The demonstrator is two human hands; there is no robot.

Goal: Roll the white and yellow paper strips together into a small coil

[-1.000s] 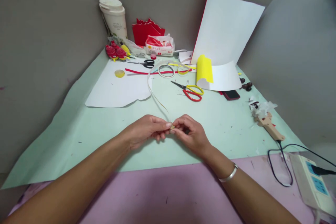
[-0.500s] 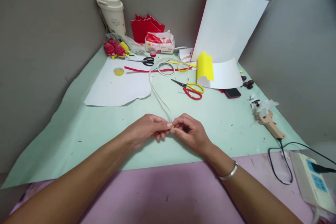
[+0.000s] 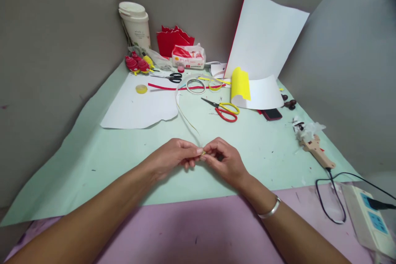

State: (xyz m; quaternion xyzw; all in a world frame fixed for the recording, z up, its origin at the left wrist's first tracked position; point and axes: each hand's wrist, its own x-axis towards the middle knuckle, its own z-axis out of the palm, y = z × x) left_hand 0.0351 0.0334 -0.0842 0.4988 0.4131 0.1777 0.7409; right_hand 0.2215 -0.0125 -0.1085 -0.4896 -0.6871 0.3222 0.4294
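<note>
Fingertips of my left hand (image 3: 179,154) and my right hand (image 3: 224,161) meet at the middle front of the green sheet. Both pinch the near end of a thin pale-yellow paper strip (image 3: 188,121). That end looks like a tiny yellowish curl, mostly hidden by the fingers. From there the strip runs away from me and bends in an arc towards a white tape roll (image 3: 196,87). Scissors with one yellow and one red handle (image 3: 222,108) lie open beyond my right hand.
White paper (image 3: 139,107) lies left, with a yellow tape roll (image 3: 141,89) on it. A yellow paper roll (image 3: 240,84) stands before a curled white sheet (image 3: 266,33). At right are a glue gun (image 3: 318,152), its cable and a power strip (image 3: 368,218). A cup (image 3: 135,24) stands behind.
The whole view has shifted slightly, with the background lower in the picture. Both hands keep nearly the same pinch on the strip's end.
</note>
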